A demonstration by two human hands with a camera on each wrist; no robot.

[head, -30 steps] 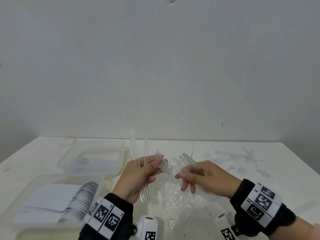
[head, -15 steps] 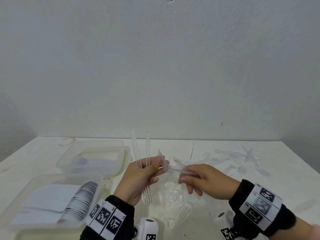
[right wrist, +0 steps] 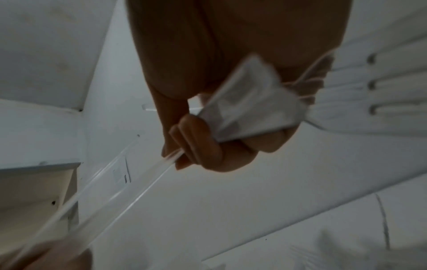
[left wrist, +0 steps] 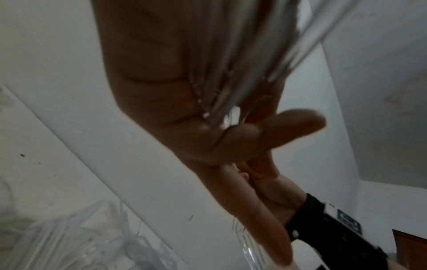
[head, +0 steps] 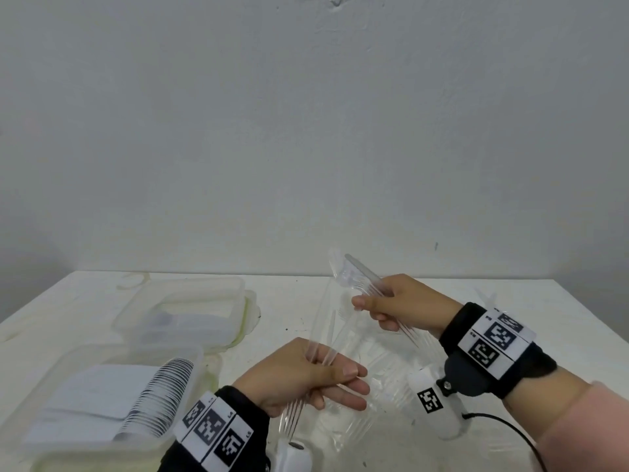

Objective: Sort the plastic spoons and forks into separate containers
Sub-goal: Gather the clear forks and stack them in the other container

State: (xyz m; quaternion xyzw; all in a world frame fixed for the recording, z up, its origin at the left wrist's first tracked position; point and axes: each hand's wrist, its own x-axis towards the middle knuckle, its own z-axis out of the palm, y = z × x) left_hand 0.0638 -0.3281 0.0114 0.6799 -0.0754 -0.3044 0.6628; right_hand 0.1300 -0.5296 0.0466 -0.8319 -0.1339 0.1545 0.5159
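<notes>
My left hand (head: 340,379) grips a bunch of clear plastic forks (head: 321,321) low over the table, handles up and tines (head: 292,417) hanging below the palm. In the left wrist view those tines (left wrist: 219,73) lie against the palm. Higher and to the right, my right hand (head: 371,308) holds clear forks (head: 360,274) with handles pointing up-left. The right wrist view shows a fork head (right wrist: 254,106) pinched in the curled fingers. The near container (head: 190,356) holds a row of stacked spoons (head: 160,396). The far container (head: 238,284) holds clear cutlery lying flat.
A pile of loose clear cutlery (head: 381,379) lies on the white table (head: 289,301) under both hands. A few more pieces (head: 486,298) show behind the right wrist. A wall (head: 306,131) closes the table's far edge. A black cable (head: 503,424) trails at the right.
My right hand has risen and drawn its forks up and away from the left hand. The left hand has sunk slightly toward me with its bunch.
</notes>
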